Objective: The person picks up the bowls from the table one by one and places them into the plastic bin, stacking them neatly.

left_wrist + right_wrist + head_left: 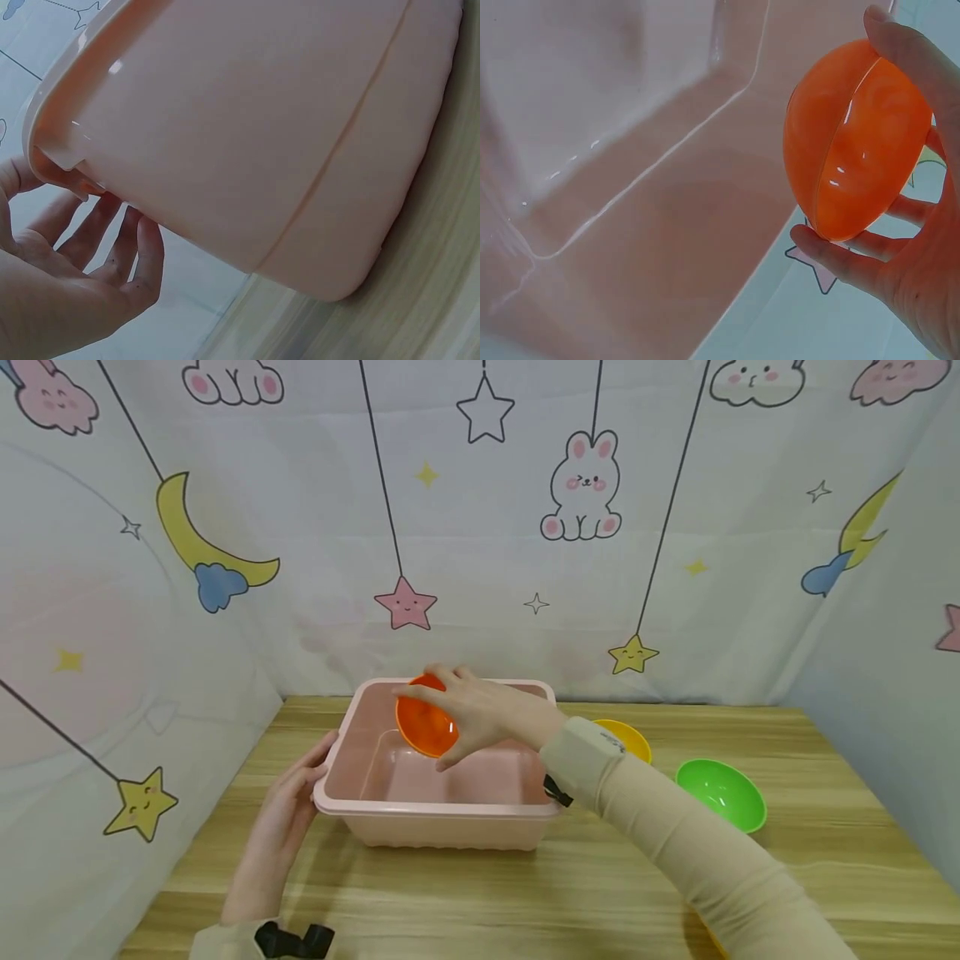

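Observation:
My right hand (487, 708) holds an orange bowl (422, 727) by its rim, tilted, over the inside of a pink plastic basin (442, 810). In the right wrist view the thumb and fingers span the edges of the bowl (862, 142), with the basin's inner wall (682, 225) beside it. At the basin's left side, my left hand (288, 797) grips the rim. The left wrist view shows the left hand's fingers (150, 247) curled beneath the rim, against the outer wall (225, 135).
Right of the basin, a yellow bowl (628, 739) is partly hidden by my right forearm. A green bowl (722, 793) stands farther right on the wooden table (420, 902). An orange-yellow edge (712, 935) peeks out under the right sleeve. A patterned curtain (480, 543) hangs behind.

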`<state>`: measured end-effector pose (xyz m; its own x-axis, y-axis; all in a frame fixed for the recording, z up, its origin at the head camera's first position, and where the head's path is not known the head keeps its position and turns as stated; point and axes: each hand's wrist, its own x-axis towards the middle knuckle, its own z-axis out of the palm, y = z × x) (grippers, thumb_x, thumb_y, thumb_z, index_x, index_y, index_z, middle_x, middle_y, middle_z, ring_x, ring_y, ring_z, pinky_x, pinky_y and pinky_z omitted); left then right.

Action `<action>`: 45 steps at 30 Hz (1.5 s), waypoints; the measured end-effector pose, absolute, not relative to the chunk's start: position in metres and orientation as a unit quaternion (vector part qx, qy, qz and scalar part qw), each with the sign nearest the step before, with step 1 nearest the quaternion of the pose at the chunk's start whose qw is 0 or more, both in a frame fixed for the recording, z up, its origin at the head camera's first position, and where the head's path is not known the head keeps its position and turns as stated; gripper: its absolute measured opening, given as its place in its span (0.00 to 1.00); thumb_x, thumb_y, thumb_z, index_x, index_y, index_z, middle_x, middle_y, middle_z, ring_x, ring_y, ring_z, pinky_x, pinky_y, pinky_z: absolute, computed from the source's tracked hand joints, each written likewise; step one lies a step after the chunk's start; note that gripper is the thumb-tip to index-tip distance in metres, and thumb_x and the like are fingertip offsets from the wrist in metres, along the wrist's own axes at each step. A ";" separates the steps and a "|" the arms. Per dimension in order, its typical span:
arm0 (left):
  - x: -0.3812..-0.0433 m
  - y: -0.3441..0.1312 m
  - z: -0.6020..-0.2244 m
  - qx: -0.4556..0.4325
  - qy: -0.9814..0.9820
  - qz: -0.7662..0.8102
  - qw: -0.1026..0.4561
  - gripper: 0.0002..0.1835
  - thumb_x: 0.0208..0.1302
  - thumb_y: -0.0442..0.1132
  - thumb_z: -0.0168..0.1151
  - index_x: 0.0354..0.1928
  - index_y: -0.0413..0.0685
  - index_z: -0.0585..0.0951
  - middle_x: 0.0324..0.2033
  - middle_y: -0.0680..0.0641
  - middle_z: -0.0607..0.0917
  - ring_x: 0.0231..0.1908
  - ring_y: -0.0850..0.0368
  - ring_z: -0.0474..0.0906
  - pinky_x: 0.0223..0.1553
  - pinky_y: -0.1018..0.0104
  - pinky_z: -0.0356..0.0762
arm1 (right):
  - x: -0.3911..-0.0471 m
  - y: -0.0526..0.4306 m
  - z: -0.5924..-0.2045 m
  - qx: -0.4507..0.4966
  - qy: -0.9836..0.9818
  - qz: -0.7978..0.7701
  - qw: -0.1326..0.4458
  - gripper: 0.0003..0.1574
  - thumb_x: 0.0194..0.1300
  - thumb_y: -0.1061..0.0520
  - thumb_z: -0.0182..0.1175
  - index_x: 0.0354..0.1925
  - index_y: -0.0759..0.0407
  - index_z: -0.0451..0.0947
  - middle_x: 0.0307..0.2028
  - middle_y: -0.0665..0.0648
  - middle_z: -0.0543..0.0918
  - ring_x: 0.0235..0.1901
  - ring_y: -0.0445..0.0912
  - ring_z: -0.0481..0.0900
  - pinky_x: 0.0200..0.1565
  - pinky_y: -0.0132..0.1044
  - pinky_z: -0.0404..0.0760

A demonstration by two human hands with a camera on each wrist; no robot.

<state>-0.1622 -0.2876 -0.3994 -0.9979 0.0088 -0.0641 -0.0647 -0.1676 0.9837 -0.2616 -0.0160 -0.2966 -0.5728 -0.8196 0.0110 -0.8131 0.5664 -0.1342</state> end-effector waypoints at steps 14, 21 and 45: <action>-0.167 -0.284 -0.403 -0.019 0.628 0.778 0.017 0.27 0.73 0.38 0.45 0.72 0.51 0.61 0.57 0.75 0.75 0.56 0.81 0.69 0.54 0.75 0.69 | -0.269 -0.034 -0.308 -0.494 0.866 -0.071 0.032 0.63 0.46 0.34 0.72 0.73 0.32 0.48 0.68 0.54 0.54 0.60 0.50 0.62 0.54 0.43 0.76; -0.166 -0.282 -0.400 -0.032 0.641 0.766 0.021 0.29 0.73 0.40 0.46 0.73 0.48 0.58 0.67 0.68 0.68 0.56 0.81 0.68 0.54 0.75 0.68 | -0.273 -0.039 -0.317 -0.497 0.863 -0.073 0.051 0.60 0.48 0.39 0.72 0.73 0.37 0.52 0.69 0.54 0.55 0.64 0.55 0.59 0.54 0.45 0.77; -0.162 -0.288 -0.398 -0.033 0.631 0.775 0.007 0.29 0.72 0.37 0.46 0.73 0.44 0.58 0.55 0.75 0.77 0.56 0.80 0.69 0.54 0.75 0.70 | -0.284 -0.058 -0.347 -0.495 0.864 -0.044 0.084 0.61 0.48 0.37 0.72 0.73 0.36 0.50 0.71 0.58 0.52 0.67 0.60 0.58 0.58 0.50 0.74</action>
